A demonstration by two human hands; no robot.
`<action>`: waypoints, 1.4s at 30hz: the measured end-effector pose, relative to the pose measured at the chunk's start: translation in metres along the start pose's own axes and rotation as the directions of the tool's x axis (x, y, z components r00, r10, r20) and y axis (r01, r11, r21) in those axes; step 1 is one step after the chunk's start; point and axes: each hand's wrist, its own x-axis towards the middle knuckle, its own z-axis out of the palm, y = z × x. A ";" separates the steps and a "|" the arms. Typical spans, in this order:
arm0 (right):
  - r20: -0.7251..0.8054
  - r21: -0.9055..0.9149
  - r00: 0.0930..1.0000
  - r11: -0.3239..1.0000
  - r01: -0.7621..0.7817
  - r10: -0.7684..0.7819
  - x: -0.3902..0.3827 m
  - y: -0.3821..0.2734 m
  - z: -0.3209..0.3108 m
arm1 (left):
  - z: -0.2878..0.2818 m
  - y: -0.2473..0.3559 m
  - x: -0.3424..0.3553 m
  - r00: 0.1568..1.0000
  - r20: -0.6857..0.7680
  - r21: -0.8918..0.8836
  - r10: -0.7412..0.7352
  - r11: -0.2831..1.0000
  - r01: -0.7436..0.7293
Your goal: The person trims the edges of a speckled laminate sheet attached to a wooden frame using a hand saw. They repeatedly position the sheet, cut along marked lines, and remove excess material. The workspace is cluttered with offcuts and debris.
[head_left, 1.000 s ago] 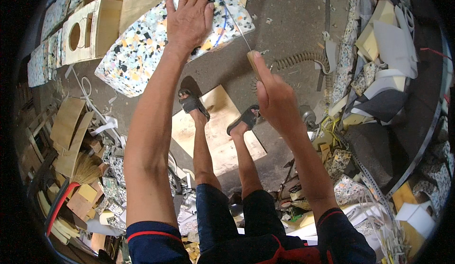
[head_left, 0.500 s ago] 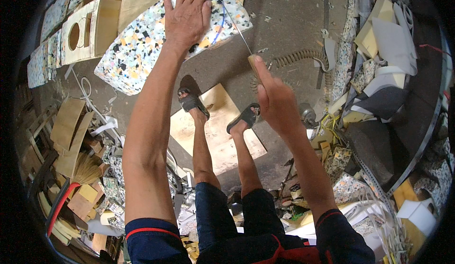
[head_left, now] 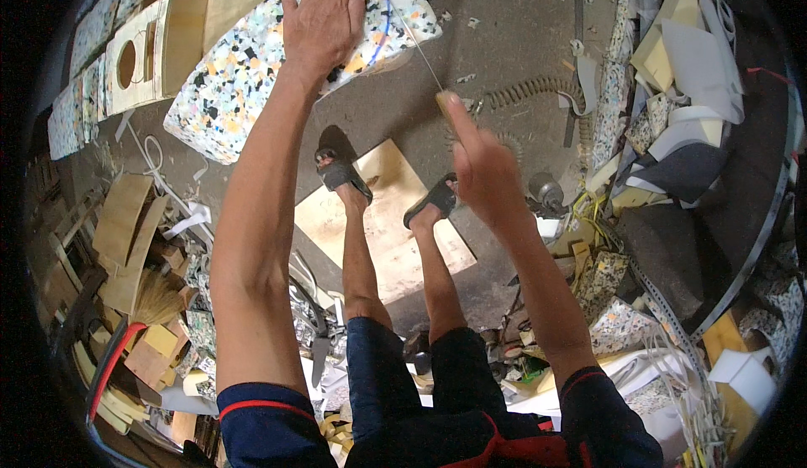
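Note:
A thick slab of multicoloured speckled foam [head_left: 239,90] lies at the top, over pale plywood. My left hand [head_left: 324,31] rests flat on the slab with fingers stretched out; the fingertips run off the top edge of the view. My right hand [head_left: 487,174] is closed round the wooden handle of a long, thin-bladed knife [head_left: 425,59], its index finger laid along the handle. The blade reaches up and left to the slab's right part, near a curved blue line [head_left: 387,33] drawn there. Whether the far end of the blade is inside the foam I cannot tell.
A plywood box with a round hole [head_left: 129,66] stands at the upper left. Under my feet is a plywood sheet [head_left: 395,270]. A coiled hose [head_left: 534,97] lies on the floor to the right. Foam offcuts [head_left: 689,65] pile up at right; wood scraps and a straw broom [head_left: 154,296] at left.
The whole view has shifted slightly, with the slab and both hands now a little further up and left. My left hand stays on the slab and my right hand keeps hold of the knife.

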 end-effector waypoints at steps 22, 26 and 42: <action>-0.038 0.063 0.999 0.998 -0.003 0.005 -0.016 0.033 0.039 | 0.005 -0.002 0.000 0.999 -0.036 -0.003 0.014 1.000 -0.014; 0.069 0.047 0.995 0.996 -0.082 0.078 -0.027 0.042 0.035 | 0.014 -0.006 -0.002 0.993 -0.112 -0.066 0.022 0.997 -0.030; -0.143 0.075 0.982 0.987 0.139 -0.127 0.052 0.003 0.018 | 0.019 -0.024 0.007 0.979 -0.198 -0.157 -0.041 0.988 0.009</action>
